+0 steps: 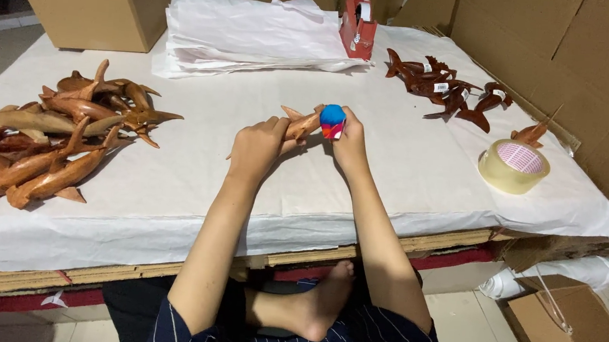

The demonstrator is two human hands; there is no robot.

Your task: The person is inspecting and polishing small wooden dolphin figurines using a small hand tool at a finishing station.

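Two hands meet over the middle of the counter (171,204) in your head view; your left hand (257,148) has its fingers closed around the body of a small wooden dolphin carving (302,124), held just above the white paper covering; your right hand (349,140) has its fingers wrapped on a small blue and red roller (332,120), pressed against the carving's end; to your left lies a pile of pale wooden dolphins (54,137); to the far right sits a cluster of darker carvings (445,86) with small white labels; a roll of clear tape (513,165) rests near the right edge; a stack of white paper sheets (250,33) and a red tape dispenser (357,27) sit at the back; cardboard boxes (566,61) stand around
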